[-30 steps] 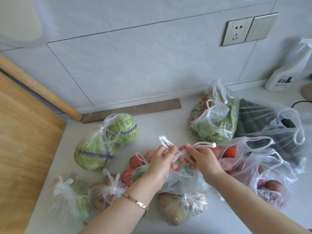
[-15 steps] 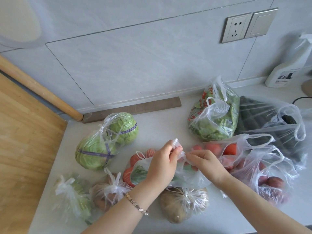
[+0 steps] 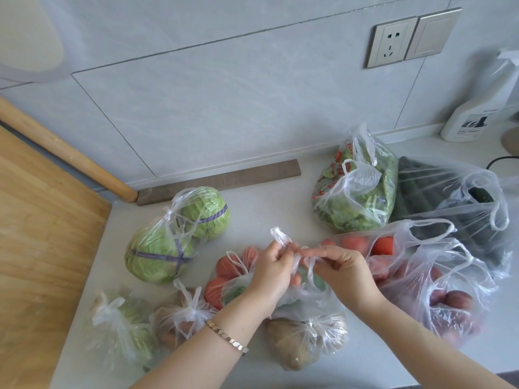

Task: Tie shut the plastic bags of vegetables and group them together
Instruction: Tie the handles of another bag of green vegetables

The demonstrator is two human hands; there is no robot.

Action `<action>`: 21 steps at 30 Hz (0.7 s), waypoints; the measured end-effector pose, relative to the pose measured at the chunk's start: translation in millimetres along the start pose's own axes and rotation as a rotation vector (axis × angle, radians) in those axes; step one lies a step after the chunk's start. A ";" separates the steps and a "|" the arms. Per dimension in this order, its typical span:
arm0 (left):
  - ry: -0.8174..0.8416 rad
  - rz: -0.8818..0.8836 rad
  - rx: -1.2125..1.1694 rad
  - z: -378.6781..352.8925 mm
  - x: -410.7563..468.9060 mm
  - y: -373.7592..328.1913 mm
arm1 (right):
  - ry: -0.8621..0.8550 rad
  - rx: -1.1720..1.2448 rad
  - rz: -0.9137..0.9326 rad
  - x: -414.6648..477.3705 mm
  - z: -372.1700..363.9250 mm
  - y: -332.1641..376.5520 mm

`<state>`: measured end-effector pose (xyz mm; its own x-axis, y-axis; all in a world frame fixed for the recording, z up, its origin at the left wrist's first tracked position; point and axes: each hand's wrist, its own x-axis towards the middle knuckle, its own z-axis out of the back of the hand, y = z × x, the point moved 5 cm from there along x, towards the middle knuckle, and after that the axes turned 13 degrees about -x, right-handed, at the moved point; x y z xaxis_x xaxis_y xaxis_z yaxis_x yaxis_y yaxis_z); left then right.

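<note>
At six o'clock on the surface (image 3: 266, 214), the bag (image 3: 306, 301) is held by its handles (image 3: 280, 237), one pinched in the left hand (image 3: 271, 272), one in the right hand (image 3: 344, 272); the knot should be drawn tight.

green cabbage (image 3: 157, 252), purple bands, red tomatoes (image 3: 383, 245)

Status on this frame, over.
Left hand, right hand each pinching a handle of the centre bag; knot not closed. Open tomato bag close at right.

A shiny bracelet (image 3: 227, 336) goes round the left wrist, at 7 o'clock from the left hand (image 3: 271, 273). It has small flat links.
</note>
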<state>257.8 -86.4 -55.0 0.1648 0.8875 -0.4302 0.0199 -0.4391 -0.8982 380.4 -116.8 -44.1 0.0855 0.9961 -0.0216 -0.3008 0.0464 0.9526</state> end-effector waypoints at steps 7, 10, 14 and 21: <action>-0.007 -0.051 -0.011 8.1 -8.4 -16.6 | 0.050 0.024 0.058 -0.9 3.2 10.4; -0.007 -0.063 -0.006 9.2 -12.9 -19.1 | 0.058 0.123 -0.014 -6.1 0.9 14.0; -0.138 0.059 -0.215 18.2 -2.9 1.6 | 0.045 0.311 -0.259 -2.2 -4.7 -11.2; -0.352 0.345 -0.813 52.2 20.2 47.1 | -0.037 0.212 -0.513 -21.3 16.7 -81.6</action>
<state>210.5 -81.9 -110.6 -0.0145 0.6237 -0.7815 0.7277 -0.5294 -0.4360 419.0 -143.1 -116.3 0.2057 0.8462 -0.4917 -0.0146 0.5050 0.8630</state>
